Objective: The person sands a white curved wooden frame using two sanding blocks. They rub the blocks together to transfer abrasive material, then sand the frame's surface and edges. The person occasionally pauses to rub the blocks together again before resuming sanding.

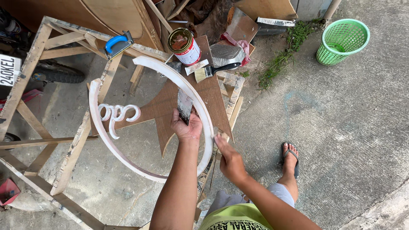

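Head view, looking down. Left hand gripping a flat putty scraper, blade smeared grey, held upright just inside the white curved ring. Right hand pressing fingertips against the ring's outer edge near the lower right of the arc, fingers bunched narrow; hard telling whether pinching a small sanding piece or only rubbing bare. Ring lying flat across a rough wooden trestle frame and a brown cut board, with white curly lettering fixed inside on the left part.

Ring surface looking mostly coated white and even along the top and left arcs; lower arc showing a brownish edge line, so probably filling or smoothing partly done, right stretch being worked now, bottom edge seemingly left.

Sitting near the top of the board: open tin can, paintbrush with black handle. Blue-handled tool resting on the frame's upper rail. Green plastic basket standing well apart on the concrete. Foot in a sandal showing beside the right forearm.
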